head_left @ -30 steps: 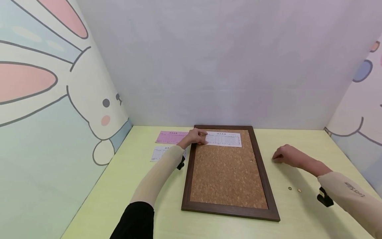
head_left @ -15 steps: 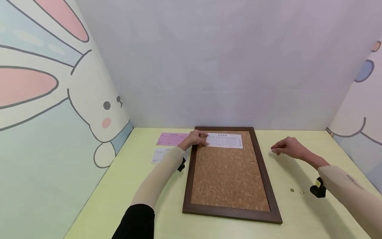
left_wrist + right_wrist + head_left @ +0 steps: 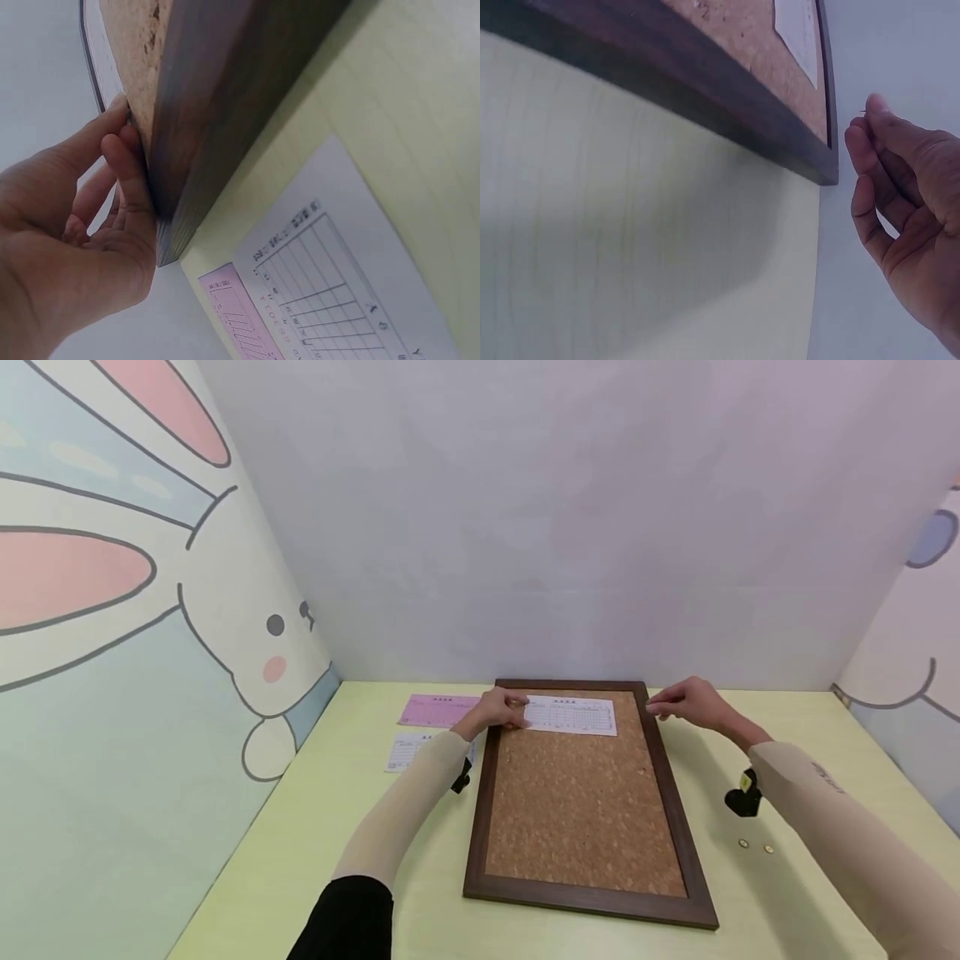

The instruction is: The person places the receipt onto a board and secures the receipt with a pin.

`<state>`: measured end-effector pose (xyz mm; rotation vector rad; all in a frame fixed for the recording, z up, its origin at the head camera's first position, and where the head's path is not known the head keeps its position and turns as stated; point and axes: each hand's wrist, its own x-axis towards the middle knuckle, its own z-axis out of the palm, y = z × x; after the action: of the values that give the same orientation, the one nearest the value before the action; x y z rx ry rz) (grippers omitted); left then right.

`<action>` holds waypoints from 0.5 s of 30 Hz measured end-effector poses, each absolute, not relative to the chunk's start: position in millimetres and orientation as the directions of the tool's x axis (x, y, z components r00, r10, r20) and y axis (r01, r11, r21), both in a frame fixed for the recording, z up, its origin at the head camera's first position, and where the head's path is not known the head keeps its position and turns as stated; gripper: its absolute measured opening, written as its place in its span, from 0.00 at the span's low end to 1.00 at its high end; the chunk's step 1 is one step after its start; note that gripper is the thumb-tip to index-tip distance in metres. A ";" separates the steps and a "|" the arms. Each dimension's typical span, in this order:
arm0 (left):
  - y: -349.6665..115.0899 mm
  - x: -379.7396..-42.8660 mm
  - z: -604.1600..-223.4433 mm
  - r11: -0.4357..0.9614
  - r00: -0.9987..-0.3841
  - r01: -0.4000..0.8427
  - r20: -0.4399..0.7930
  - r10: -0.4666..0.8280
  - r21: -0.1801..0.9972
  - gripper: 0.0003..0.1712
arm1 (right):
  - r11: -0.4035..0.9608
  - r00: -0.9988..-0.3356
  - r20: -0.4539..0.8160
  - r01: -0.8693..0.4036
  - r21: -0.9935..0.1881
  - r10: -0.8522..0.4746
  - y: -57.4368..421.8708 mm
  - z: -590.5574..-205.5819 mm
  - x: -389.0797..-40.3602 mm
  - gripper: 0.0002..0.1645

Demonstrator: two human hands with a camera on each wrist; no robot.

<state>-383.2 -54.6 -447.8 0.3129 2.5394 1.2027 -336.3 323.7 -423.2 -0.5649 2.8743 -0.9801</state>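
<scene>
Pale lilac wall point(image 3: 570, 527) rises behind the table, and my head view also takes in a large painted white rabbit point(image 3: 232, 635) on the left-hand wall. I see a pale yellow-green table point(image 3: 300, 860) carrying a rectangular cork board with a dark brown wooden frame point(image 3: 585, 902), its top side close to the table's far edge.

One white paper slip printed with a grid point(image 3: 573, 716) lies across the cork, near the board's top edge. I have the left hand point(image 3: 495, 708) over the frame's left side, fingertips on the slip's left end; whether they pinch the paper or only press it, I cannot tell. The right hand point(image 3: 693, 703) is at the board's upper right corner, thumb and forefinger pinching a tiny thin pin point(image 3: 862, 112) whose point sticks out past the fingertips, apart from the slip.

Left of the board, towards the table's far edge, I see a pink printed slip point(image 3: 435, 710), with another white printed slip point(image 3: 403, 750) below it, partly hidden by the left arm. Two small round gold-coloured pieces point(image 3: 743, 843) lie side by side, apart, beyond the board's right edge, nearer its lower right corner.
</scene>
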 end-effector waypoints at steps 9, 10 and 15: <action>-50.1 -383.1 -446.8 0.640 -0.925 0.082 -0.180 0.333 0.764 0.31 | 0.722 -0.955 0.070 -0.265 -0.639 -0.289 271.1 -417.4 -365.1 0.15; -50.0 -383.0 -446.8 0.639 -0.926 0.078 -0.182 0.331 0.765 0.31 | 0.721 -0.957 0.074 -0.261 -0.642 -0.281 265.1 -416.5 -367.3 0.16; -51.3 -382.2 -446.3 0.643 -0.933 0.067 -0.181 0.312 0.763 0.31 | 0.679 -0.975 0.075 -0.201 -0.706 -0.211 237.9 -416.5 -380.3 0.18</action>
<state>-382.2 -51.3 -446.3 0.3044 2.5685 1.1759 -380.3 237.9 -416.5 -0.3523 2.8667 -1.2039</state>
